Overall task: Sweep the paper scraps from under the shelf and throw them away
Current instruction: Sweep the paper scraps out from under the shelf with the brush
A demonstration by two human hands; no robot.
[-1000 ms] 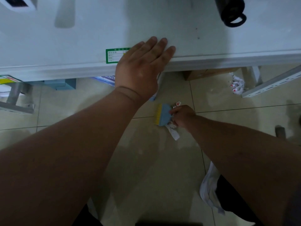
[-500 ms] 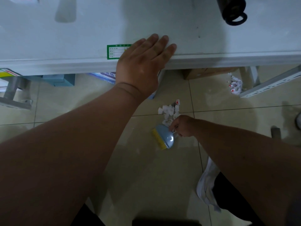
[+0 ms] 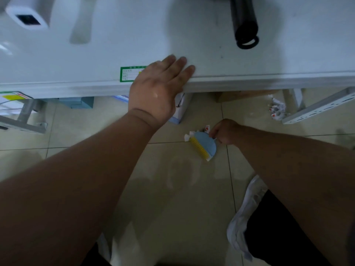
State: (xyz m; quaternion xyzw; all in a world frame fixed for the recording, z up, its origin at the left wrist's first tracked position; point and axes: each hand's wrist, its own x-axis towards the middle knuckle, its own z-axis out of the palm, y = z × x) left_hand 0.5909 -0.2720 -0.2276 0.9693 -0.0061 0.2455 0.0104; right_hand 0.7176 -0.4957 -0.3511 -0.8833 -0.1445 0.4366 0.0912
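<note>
While the left hand [image 3: 157, 89] lies flat with fingers spread on the edge of the white metal shelf [image 3: 249, 60], the right hand [image 3: 224, 134] is closed around the small blue hand brush with yellow bristles [image 3: 204, 145] down on the beige floor tiles [image 3: 172, 189].

White paper scraps with red marks [image 3: 189, 135] sit touching the bristles' far end, just in front of the shelf; a second crumpled cluster [image 3: 277, 110] lies to the right beside the shelf leg [image 3: 294, 98]. Best, I'd judge, to keep the bristles low against the tile and draw short strokes toward the body, gathering both piles before lifting anything.
</note>
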